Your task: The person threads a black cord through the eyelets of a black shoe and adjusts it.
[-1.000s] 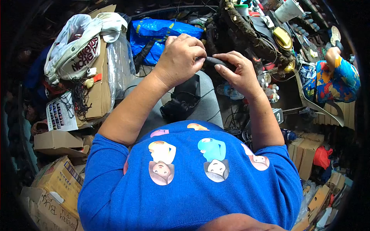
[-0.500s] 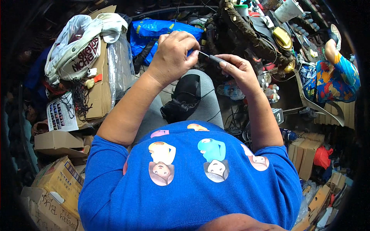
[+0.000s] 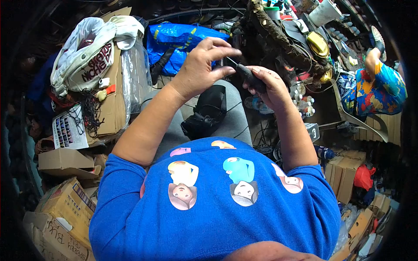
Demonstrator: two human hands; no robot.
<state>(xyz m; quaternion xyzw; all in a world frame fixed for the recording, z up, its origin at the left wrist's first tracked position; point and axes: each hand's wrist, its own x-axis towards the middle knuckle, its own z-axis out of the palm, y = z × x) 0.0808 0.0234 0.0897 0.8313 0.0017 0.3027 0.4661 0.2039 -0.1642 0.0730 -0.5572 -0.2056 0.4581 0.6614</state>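
My right hand (image 3: 271,87) grips a dark-handled tool (image 3: 248,75) whose thin metal tip points up and to the left. My left hand (image 3: 203,64) is raised beside it, its thumb and fingers pinched at that thin tip. What the fingers pinch is too small to make out. A black shoe-like object (image 3: 208,114) with a thin cord lies on my grey-trousered lap, below both hands.
Cardboard boxes (image 3: 65,204) and a white bag (image 3: 87,54) pile up on the left. A blue plastic bag (image 3: 180,39) lies ahead. Tools, small bottles (image 3: 302,102) and clutter fill the right, where another person in bright patterned clothing (image 3: 379,89) sits.
Both hands have lifted away from the lap, and my left hand has opened from a fist over the tool into a pinch at its tip.
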